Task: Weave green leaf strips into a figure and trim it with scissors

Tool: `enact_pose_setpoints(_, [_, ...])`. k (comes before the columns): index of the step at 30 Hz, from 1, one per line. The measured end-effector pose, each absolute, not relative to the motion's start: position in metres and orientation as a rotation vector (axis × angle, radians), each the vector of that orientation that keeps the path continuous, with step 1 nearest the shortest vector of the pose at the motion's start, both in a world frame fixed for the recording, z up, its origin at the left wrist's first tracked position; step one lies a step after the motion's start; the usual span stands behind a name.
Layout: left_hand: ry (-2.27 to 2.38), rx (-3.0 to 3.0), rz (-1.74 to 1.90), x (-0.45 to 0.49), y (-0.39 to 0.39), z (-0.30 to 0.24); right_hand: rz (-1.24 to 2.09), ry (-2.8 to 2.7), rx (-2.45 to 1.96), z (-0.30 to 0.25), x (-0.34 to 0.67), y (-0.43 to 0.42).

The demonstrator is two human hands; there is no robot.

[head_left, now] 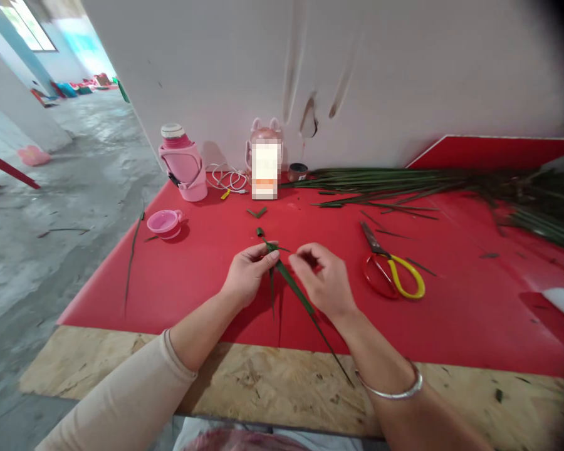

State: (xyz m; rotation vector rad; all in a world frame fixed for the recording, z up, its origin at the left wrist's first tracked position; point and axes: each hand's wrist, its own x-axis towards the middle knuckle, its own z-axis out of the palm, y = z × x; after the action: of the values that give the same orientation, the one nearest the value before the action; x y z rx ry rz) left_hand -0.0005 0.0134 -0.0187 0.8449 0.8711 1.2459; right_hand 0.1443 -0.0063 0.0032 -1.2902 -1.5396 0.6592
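Observation:
My left hand pinches a folded knot of green leaf strips between thumb and fingers, above the red table cover. From the knot, a long green leaf slants down to the right and tapers to a thin tip over the wooden edge. A shorter, narrow strip hangs straight down, and a small curl pokes up at the top. Just right of the knot is my right hand, its fingers curled in a pinch near a short strip end. Whether it grips that end is hidden. Scissors with one red and one yellow handle lie to its right.
A pink bottle, white cable, pink cup and lit phone screen stand or lie toward the back left. Long green leaves are piled along the back right. A pale wall rises behind the table.

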Motion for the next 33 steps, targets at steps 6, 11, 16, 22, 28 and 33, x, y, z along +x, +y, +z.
enact_pose_setpoints(6, [0.888,0.839,1.229,0.000,0.011,-0.019,0.839,-1.725,-1.350,-0.006,0.134,-0.007])
enact_pose_setpoints(11, [0.977,0.932,1.198,-0.001,0.008,-0.018,0.829,-1.629,-1.382,-0.009,0.130,-0.007])
enact_pose_setpoints(16, [1.047,0.992,1.154,0.001,0.010,-0.020,0.819,-1.653,-1.375,-0.009,0.125,-0.012])
enact_pose_setpoints(22, [1.064,1.020,1.206,0.002,0.012,-0.022,0.316,-1.648,-1.369,0.006,0.134,-0.011])
enact_pose_setpoints(28, [1.003,1.137,1.267,0.004,0.012,-0.026,0.724,-1.674,-1.345,0.003,0.132,-0.005])
enact_pose_setpoints(33, [0.947,1.152,1.244,0.003,0.012,-0.024,0.916,-1.584,-1.376,-0.001,0.135,-0.001])
